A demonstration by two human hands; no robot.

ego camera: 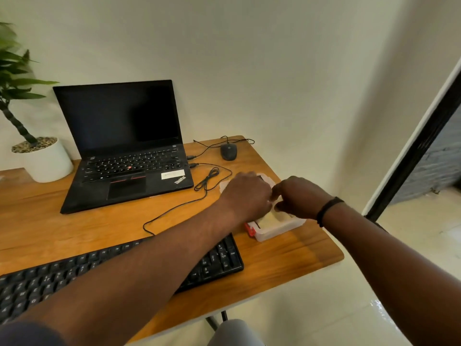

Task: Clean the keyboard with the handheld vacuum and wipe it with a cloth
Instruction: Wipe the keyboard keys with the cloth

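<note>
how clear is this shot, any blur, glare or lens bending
Head view: wide-angle bending bows the door frame and desk edge; the keyboard keys and plant leaves are soft with blur; a small glare patch sits on the floor at lower right; lighting is even, and the laptop screen is dark.

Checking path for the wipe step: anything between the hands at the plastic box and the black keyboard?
Nothing visible stands between them. Both hands, left and right, are at the plastic box near the desk's right edge. The keyboard lies right beside it, towards the person; the left forearm crosses above it. The cable runs farther back.
</note>
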